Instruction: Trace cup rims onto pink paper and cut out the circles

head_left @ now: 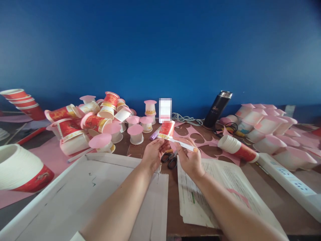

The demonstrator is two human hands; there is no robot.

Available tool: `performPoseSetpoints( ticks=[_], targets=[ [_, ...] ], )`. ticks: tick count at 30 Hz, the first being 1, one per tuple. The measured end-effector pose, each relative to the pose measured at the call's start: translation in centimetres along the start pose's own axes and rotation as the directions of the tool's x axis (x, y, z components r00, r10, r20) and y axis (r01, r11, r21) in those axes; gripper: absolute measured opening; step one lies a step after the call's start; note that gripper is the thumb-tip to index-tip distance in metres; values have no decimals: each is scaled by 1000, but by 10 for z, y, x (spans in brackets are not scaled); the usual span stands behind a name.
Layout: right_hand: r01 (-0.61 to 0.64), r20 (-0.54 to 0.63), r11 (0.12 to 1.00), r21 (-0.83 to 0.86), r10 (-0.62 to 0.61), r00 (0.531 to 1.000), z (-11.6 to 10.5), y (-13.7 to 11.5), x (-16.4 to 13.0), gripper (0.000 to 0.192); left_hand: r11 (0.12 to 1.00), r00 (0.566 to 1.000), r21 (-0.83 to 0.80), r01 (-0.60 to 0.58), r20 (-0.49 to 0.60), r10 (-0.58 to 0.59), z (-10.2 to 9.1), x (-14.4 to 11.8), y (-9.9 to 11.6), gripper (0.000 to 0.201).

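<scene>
In the middle of the head view, my left hand point(155, 154) grips a red and white paper cup point(167, 128) near its gold-patterned rim. The cup is tilted upside down. Against that rim lies a slim white tube point(184, 144) with an orange end, pinched by the fingers of my right hand point(188, 159). Whether its tip touches the cup I cannot tell. Black-handled scissors point(171, 160) rest on the table between my wrists, partly hidden. Just left of the held cup is a purple object point(154, 134), too small to name.
Paper cups with pink paper tops point(100, 142) are heaped at left; another pile point(271, 127) stands at right. Nearer lie a white box lid point(100, 201), printed sheets point(215, 190), a stack of cups point(238, 149) and a power strip point(288, 177). A black flask point(217, 108) leans behind.
</scene>
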State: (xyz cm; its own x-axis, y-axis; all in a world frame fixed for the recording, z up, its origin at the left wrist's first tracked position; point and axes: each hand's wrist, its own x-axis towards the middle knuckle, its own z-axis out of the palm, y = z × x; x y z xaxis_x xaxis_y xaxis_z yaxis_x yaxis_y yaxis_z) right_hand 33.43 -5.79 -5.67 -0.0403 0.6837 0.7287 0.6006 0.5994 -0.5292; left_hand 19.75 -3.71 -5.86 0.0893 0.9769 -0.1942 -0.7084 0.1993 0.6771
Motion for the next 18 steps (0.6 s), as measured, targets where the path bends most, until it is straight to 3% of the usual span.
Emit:
performPoseSetpoints(
  ticks=[18],
  targets=[
    [-8, 3, 1000, 14, 8, 1000, 0, -3, 1, 20, 1000, 1000, 13, -17, 12, 17, 0, 3, -4, 11]
  ],
)
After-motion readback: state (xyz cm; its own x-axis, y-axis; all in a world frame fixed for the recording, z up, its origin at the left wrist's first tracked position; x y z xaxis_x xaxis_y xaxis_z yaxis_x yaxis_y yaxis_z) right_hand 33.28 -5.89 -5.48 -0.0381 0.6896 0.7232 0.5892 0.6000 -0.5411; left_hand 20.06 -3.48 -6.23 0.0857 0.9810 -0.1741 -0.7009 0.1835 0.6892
